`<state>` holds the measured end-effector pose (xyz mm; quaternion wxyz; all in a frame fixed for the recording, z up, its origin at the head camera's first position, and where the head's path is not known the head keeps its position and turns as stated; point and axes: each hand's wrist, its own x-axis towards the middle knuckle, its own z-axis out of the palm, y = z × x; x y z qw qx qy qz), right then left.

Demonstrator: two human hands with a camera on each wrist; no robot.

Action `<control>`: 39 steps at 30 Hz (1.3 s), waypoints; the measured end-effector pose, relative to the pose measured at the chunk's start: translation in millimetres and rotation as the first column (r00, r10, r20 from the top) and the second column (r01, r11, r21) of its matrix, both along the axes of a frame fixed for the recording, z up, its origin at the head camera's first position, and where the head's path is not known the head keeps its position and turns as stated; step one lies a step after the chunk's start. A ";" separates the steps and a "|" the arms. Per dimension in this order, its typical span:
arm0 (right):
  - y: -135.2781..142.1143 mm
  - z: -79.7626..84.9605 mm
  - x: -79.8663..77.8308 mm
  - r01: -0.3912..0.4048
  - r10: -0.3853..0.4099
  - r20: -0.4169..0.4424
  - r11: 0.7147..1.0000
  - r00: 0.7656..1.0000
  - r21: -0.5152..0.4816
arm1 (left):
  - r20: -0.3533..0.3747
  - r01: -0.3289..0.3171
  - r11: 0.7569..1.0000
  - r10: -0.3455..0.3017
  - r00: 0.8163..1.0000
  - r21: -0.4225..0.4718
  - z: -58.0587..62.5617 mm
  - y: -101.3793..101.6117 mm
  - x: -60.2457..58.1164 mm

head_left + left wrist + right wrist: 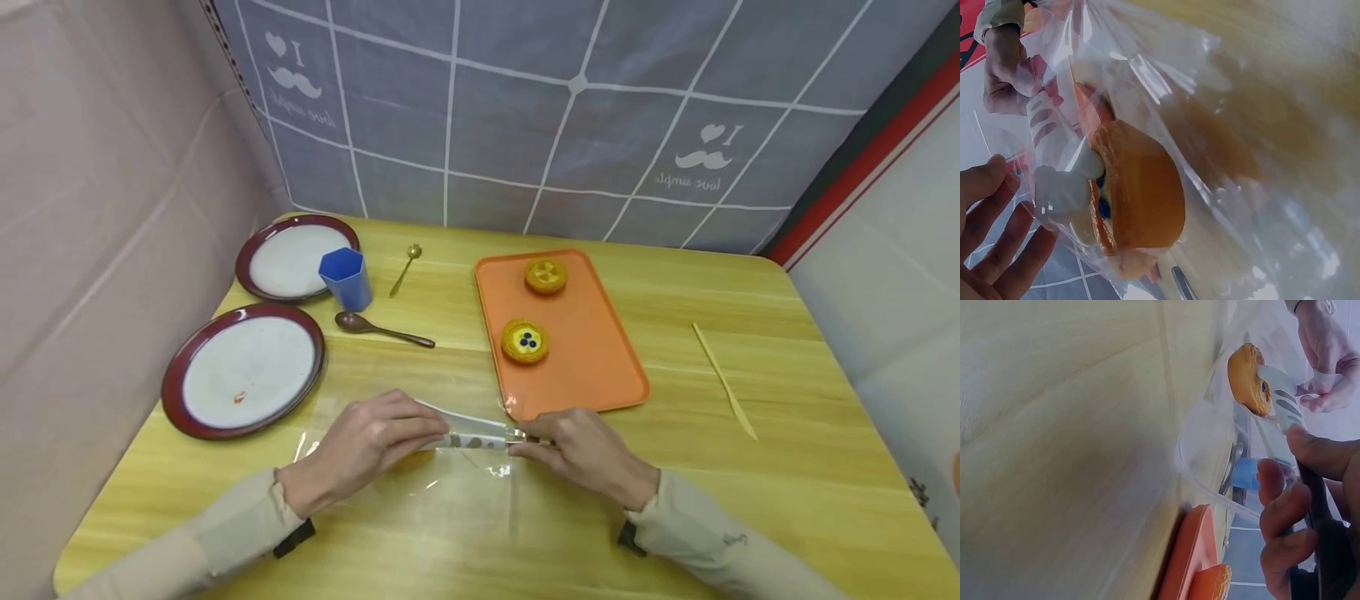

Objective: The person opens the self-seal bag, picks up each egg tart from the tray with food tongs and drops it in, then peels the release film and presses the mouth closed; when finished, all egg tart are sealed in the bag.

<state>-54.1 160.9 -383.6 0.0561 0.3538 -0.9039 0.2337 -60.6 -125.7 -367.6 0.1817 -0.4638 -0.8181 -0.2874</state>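
My left hand pinches the edge of a clear plastic bag between thumb and fingers. My right hand grips the dark handle of a pair of food tongs with white, slotted ends. Those ends reach into the bag toward the left hand. Within the bag, a round golden egg tart with dark blue berries stands on its side, its topped face against the tong ends. From the right wrist, the tart shows just beyond the tongs. The head view leaves most of this tart hidden under the left hand and tongs.
An orange tray behind the right hand bears two more tarts. Two red-rimmed plates, a blue cup, a brown spoon and a small gold spoon lie at left. A pale yellow knife lies right.
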 end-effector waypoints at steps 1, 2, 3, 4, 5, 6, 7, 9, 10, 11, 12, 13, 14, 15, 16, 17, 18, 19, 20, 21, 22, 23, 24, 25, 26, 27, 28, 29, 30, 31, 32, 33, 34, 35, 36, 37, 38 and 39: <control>-0.3 -0.4 -0.1 0.000 0.000 -0.003 1.000 1.000 0.001 | 0.001 -0.001 1.000 0.001 1.000 0.001 0.4 0.5 0.3; -0.8 -0.6 -0.2 -0.001 0.001 -0.004 1.000 1.000 0.001 | 0.002 0.002 1.000 -0.002 1.000 0.003 0.8 1.1 0.6; -1.4 -0.9 -0.5 -0.001 0.001 -0.005 1.000 1.000 0.002 | 0.000 0.005 1.000 -0.005 1.000 0.004 1.4 1.7 1.0; -1.9 -1.0 -0.7 -0.001 0.001 -0.005 1.000 1.000 0.002 | -0.005 0.009 1.000 -0.009 1.000 0.008 1.7 2.1 1.3; -2.6 -1.1 -1.0 -0.001 0.001 -0.006 1.000 1.000 0.004 | -0.010 0.011 1.000 -0.011 1.000 0.012 2.0 2.6 1.6; -3.4 -1.1 -1.4 0.000 0.000 -0.008 1.000 1.000 0.006 | -0.015 0.013 1.000 -0.013 1.000 0.014 2.3 3.2 2.0; -4.2 -1.1 -1.6 0.001 -0.001 -0.009 1.000 1.000 0.009 | -0.021 0.019 1.000 -0.018 1.000 0.019 2.5 3.9 2.3; -5.9 -1.0 -2.2 0.003 -0.002 -0.019 1.000 1.000 0.020 | -0.032 0.027 0.999 -0.026 0.999 0.029 2.5 4.9 3.0; -6.7 -0.9 -2.5 0.003 -0.002 -0.023 1.000 1.000 0.027 | -0.036 0.028 0.999 -0.027 0.999 0.032 2.6 5.5 3.4; -7.5 -1.0 -2.8 0.004 -0.003 -0.027 0.999 1.000 0.034 | -0.038 0.028 0.999 -0.026 0.999 0.033 2.6 6.1 3.8; -8.3 -0.8 -3.2 0.004 -0.003 -0.030 0.999 1.000 0.038 | -0.040 0.029 0.999 -0.027 0.999 0.033 2.7 6.5 4.3; -9.3 -0.6 -3.5 0.003 -0.002 -0.034 0.999 0.999 0.042 | -0.043 0.031 0.999 -0.029 0.999 0.036 2.5 6.8 4.8; -10.3 -0.4 -3.8 0.003 -0.001 -0.040 0.999 0.999 0.047 | -0.046 0.030 0.999 -0.028 0.999 0.036 2.4 7.0 5.2; -11.4 -0.1 -4.1 0.001 0.001 -0.041 0.999 0.999 0.051 | -0.048 0.028 0.999 -0.027 0.998 0.034 2.3 7.2 5.6; -12.7 0.2 -4.5 0.000 0.002 -0.043 0.999 0.999 0.052 | -0.051 0.025 0.999 -0.023 0.998 0.033 2.2 7.3 6.0; -14.0 0.5 -4.9 -0.003 0.005 -0.044 0.999 0.999 0.052 | -0.054 0.022 0.999 -0.020 0.998 0.031 2.0 7.4 6.3; -15.4 0.8 -5.2 -0.005 0.008 -0.044 0.999 0.999 0.053 | -0.055 0.020 0.999 -0.018 0.998 0.031 2.0 7.5 6.5; -16.7 1.1 -5.5 -0.007 0.009 -0.044 0.998 0.999 0.054 | -0.055 0.017 0.999 -0.015 0.998 0.031 1.9 7.6 6.7; -17.7 1.3 -5.9 -0.009 0.011 -0.043 0.998 0.999 0.056 | -0.058 0.015 0.999 -0.013 0.998 0.030 2.0 7.8 6.9; -18.8 1.5 -6.3 -0.011 0.013 -0.038 0.998 0.999 0.054 | -0.058 0.013 0.999 -0.011 0.998 0.031 2.1 8.0 7.0; -19.6 1.6 -6.7 -0.012 0.014 -0.036 0.998 0.999 0.054 | -0.059 0.013 0.999 -0.011 0.998 0.033 2.4 8.2 7.1; -20.3 1.5 -7.2 -0.014 0.015 -0.033 0.998 0.999 0.054 | -0.061 0.013 0.999 -0.011 0.998 0.035 2.6 8.5 7.1; -20.8 1.4 -7.6 -0.015 0.017 -0.034 0.998 0.999 0.054 | -0.062 0.014 0.999 -0.011 0.998 0.039 2.9 8.7 7.2; -21.3 1.5 -8.1 -0.018 0.020 -0.035 0.998 0.999 0.052 | -0.063 0.014 0.999 -0.011 0.998 0.041 3.1 8.9 7.3; -21.8 1.5 -8.6 -0.023 0.025 -0.039 0.998 0.999 0.051 | -0.063 0.014 0.999 -0.011 0.998 0.042 3.4 9.0 7.4; -22.3 1.5 -9.1 -0.027 0.029 -0.043 0.998 0.999 0.050 | -0.063 0.014 0.999 -0.011 0.998 0.043 3.6 9.0 7.5; -22.8 1.4 -9.6 -0.032 0.034 -0.049 0.998 0.998 0.049 | -0.062 0.015 0.999 -0.012 0.998 0.043 3.8 9.0 7.7; -23.2 1.3 -9.9 -0.037 0.040 -0.056 0.998 0.998 0.049 | -0.061 0.014 0.999 -0.012 0.998 0.042 3.8 8.9 7.9; -23.7 1.3 -10.0 -0.042 0.045 -0.060 0.998 0.997 0.050 | -0.060 0.014 0.999 -0.012 0.998 0.041 3.8 8.6 8.1; -24.2 1.2 -10.5 -0.047 0.050 -0.059 0.998 0.997 0.052 | -0.060 0.013 0.999 -0.011 0.998 0.040 3.6 8.1 8.1; -24.6 0.9 -10.7 -0.050 0.053 -0.057 0.997 0.997 0.056 | -0.061 0.011 0.999 -0.009 0.998 0.040 3.3 7.6 8.1; -24.8 0.5 -11.0 -0.050 0.053 -0.052 0.997 0.997 0.061 | -0.061 0.008 0.999 -0.005 0.998 0.042 2.9 6.9 7.9; -25.0 0.2 -11.0 -0.051 0.054 -0.042 0.997 0.998 0.065 | -0.060 0.003 0.999 0.000 0.998 0.044 2.4 6.0 7.8; -24.9 -0.2 -11.0 -0.050 0.052 -0.032 0.996 0.998 0.069 | -0.060 -0.005 0.999 0.008 0.998 0.047 1.9 5.2 7.5; -24.5 -0.4 -10.9 -0.048 0.049 -0.018 0.996 0.999 0.074 | -0.060 -0.012 0.999 0.015 0.998 0.051 1.5 4.3 7.2; -24.0 -0.8 -10.7 -0.044 0.044 -0.005 0.996 0.999 0.078 | -0.058 -0.018 0.998 0.021 0.998 0.056 1.1 3.3 6.8; -23.1 -0.9 -10.5 -0.040 0.040 0.005 0.996 0.999 0.082 | -0.056 -0.025 0.998 0.028 0.998 0.058 0.8 2.3 6.4; -21.9 -0.8 -10.2 -0.035 0.033 0.015 0.996 0.999 0.086 | -0.054 -0.031 0.998 0.034 0.998 0.060 0.5 1.4 6.0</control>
